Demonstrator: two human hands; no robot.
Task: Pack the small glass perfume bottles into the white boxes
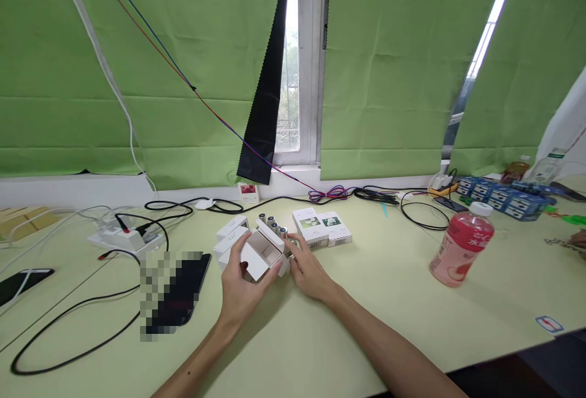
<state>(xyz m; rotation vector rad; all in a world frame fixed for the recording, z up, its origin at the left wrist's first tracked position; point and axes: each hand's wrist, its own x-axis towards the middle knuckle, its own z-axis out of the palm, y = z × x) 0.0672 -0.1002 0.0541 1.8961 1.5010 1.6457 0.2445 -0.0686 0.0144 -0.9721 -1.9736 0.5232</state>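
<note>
A small white carton (262, 251) with its top flap raised is tilted in my left hand (240, 288), fingers and thumb wrapped round its sides. Its visible inside shows pale walls. Just beyond it several small silver-topped cylinders (274, 227) stand close together on the table. My right hand (311, 268) reaches in at the carton's right side, fingers bent and pinched at one of the nearest cylinders, which is partly hidden. More white cartons (230, 236) sit to the left behind my left hand. Two white boxes with flower pictures (315, 226) lie flat beyond my right hand.
A pink drink bottle (462, 245) stands at the right, with blue packs (501, 198) behind it. A dark phone (195, 288), partly pixelated, and looped black cable (68, 309) lie left, near a white power strip (126, 239). More cables run along the wall. Another person's hand (577, 240) shows at the right edge.
</note>
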